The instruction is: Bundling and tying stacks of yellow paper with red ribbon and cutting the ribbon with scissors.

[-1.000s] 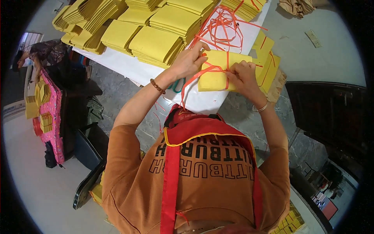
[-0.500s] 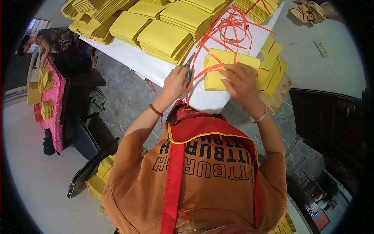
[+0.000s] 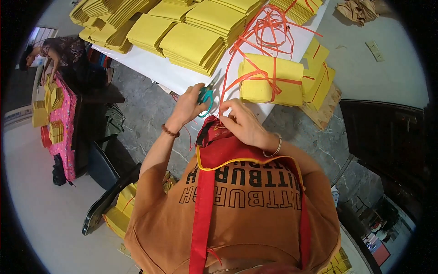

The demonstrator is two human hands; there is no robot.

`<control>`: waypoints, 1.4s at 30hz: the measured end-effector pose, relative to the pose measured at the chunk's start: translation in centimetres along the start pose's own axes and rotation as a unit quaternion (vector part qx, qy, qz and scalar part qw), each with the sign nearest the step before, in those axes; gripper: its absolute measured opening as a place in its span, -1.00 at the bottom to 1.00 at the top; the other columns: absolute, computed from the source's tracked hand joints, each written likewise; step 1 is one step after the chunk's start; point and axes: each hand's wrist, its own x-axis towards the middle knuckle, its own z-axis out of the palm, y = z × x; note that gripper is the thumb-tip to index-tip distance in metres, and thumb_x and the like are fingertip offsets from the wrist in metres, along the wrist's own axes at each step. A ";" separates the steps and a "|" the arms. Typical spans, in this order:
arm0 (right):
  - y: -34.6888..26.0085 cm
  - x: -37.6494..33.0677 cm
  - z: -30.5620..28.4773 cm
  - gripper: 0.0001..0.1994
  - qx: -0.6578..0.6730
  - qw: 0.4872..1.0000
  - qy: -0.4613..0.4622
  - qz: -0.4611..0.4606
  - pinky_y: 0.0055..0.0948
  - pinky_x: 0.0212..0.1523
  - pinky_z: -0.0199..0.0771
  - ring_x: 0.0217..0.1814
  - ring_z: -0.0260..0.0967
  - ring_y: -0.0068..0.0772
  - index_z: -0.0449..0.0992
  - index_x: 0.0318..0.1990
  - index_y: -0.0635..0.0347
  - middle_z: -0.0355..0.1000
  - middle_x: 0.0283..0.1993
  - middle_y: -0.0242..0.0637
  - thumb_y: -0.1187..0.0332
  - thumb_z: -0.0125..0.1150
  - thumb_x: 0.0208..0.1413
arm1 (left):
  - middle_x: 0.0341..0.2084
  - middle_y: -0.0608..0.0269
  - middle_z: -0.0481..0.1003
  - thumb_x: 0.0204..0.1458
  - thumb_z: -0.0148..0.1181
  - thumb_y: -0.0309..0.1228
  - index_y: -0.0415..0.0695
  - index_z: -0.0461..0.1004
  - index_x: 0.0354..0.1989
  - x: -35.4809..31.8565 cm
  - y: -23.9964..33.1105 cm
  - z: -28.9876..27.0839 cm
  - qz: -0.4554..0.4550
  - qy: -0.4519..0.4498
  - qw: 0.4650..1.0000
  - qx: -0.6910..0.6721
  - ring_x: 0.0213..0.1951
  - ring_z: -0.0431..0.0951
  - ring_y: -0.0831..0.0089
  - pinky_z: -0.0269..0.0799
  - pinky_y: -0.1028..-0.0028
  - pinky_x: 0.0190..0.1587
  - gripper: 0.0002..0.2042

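My left hand (image 3: 186,108) is closed on a pair of scissors (image 3: 207,98) with teal handles, by the near edge of the white table. Their blades point away from me, beside a red plastic ribbon (image 3: 224,86). That ribbon runs down from a tied bundle of yellow folded sheets (image 3: 260,91) towards my apron. My right hand (image 3: 244,122), in front of the bundle, has its thumb and fingers curled together on the ribbon. Two red bands cross over the bundle, meeting in a knot on its near half.
Stacks of yellow folded pieces (image 3: 194,45) cover the table's far left. A tangle of red ribbon (image 3: 273,32) lies behind the bundle. More tied yellow bundles (image 3: 317,86) sit right of the table. Another person (image 3: 61,50) bends over a pink-covered table (image 3: 64,137) at left.
My right hand has left the top of the bundle and come nearer and leftward to the ribbon. The left hand has shifted left and slightly nearer with the scissors, whose handles now show more.
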 end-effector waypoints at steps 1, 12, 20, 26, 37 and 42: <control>0.7 -0.3 0.7 -0.54 0.236 0.961 -0.021 0.142 -0.46 -0.41 0.29 -0.27 0.25 -0.48 0.15 0.07 0.28 0.34 -0.21 -0.29 0.31 0.05 0.03 | -0.41 -0.01 0.38 -0.26 0.18 -0.43 -0.19 0.20 0.01 -0.7 0.0 -1.1 -0.072 -0.048 0.995 -0.054 -0.40 0.46 0.19 0.40 0.38 -0.33 -0.45; 0.8 4.1 2.7 -0.56 0.516 0.844 0.074 0.126 -0.64 -0.46 0.18 -0.44 0.18 -0.64 0.02 0.16 0.18 0.35 -0.20 -0.29 0.18 -0.21 0.21 | -0.36 0.33 0.36 -0.27 0.33 -0.32 -0.21 0.20 0.05 -0.2 2.5 -6.4 -0.121 -0.065 0.856 -0.498 -0.33 0.37 0.59 0.30 0.61 -0.26 -0.35; -1.9 -0.1 -0.6 -0.75 0.506 0.815 0.220 0.178 -0.72 -0.57 0.06 -0.59 0.12 -0.72 0.28 -0.20 0.15 0.34 -0.48 -0.32 0.19 -0.24 0.21 | -0.23 0.26 0.42 -0.24 0.19 -0.51 -0.23 0.27 0.04 5.0 2.2 -9.1 0.038 -0.371 0.872 -0.319 -0.20 0.37 0.55 0.33 0.59 -0.23 -0.46; -1.8 -2.3 -2.2 -0.77 0.396 0.855 0.274 0.193 -0.72 -0.60 0.00 -0.63 0.02 -0.74 0.38 -0.30 0.16 0.24 -0.64 -0.47 0.24 -0.18 0.18 | -0.26 0.29 0.43 -0.28 0.17 -0.53 -0.27 0.32 -0.04 10.0 4.0 -6.8 0.064 -0.594 0.736 -0.318 -0.21 0.35 0.59 0.30 0.57 -0.14 -0.51; -1.4 -2.0 -1.4 -0.76 0.359 0.869 0.282 0.191 -0.69 -0.64 -0.22 -0.67 -0.16 -0.78 0.36 -0.37 0.22 -0.02 -0.73 -0.59 0.27 -0.17 0.18 | -0.54 0.42 0.38 -0.18 0.18 -0.46 -0.22 0.40 -0.36 12.9 6.8 -4.2 0.148 -0.589 0.720 -0.336 -0.47 0.29 0.71 0.23 0.67 -0.46 -0.81; -2.0 -2.2 -1.5 -0.77 0.351 0.887 0.242 0.179 -0.69 -0.59 -0.08 -0.63 -0.09 -0.74 0.37 -0.38 0.23 0.01 -0.67 -0.56 0.28 -0.14 0.17 | -0.59 0.45 0.36 -0.12 0.22 -0.42 -0.22 0.42 -0.33 13.4 5.9 -5.4 0.150 -0.573 0.757 -0.276 -0.51 0.31 0.72 0.24 0.68 -0.46 -0.80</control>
